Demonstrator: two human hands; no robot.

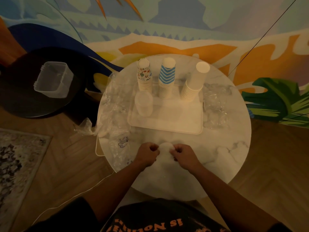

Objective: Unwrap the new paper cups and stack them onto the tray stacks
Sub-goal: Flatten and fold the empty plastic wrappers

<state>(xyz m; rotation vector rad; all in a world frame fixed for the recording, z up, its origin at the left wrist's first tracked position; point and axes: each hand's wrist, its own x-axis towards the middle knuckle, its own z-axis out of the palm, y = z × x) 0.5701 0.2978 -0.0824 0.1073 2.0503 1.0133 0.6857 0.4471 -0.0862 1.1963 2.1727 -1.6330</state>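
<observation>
Table (217, 164), round and of white marble, fills our view, and on it we see the work well under way but, by our reading, not finished. Largest upon it is the one cream rectangular plastic tray (167, 126), its near half bare. Along its far edge stand three tall stacks of paper cups: one with small coloured motifs (144, 77), one with blue and white zigzags (167, 77) and one plain white (194, 86). A fourth, shorter stack of translucent plastic cups (143, 104) stands in front of the patterned one.

Clear plastic wrappers lie crumpled in two heaps, a long one on the table's left side (113, 114) and a smaller one on its right (215, 106). We take them for sleeves already stripped.

At the near edge we find the task's remaining object, a white wrapped bundle of new cups (165, 152), lying on the marble well apart from the tray. Our left hand (148, 154) and right hand (183, 155) flank it, fingers curled and pinching at its top, apparently on the wrapping. Whether the film has yet torn we cannot tell in the dim light. Unwrapping and stacking this bundle appears to be left.
</observation>
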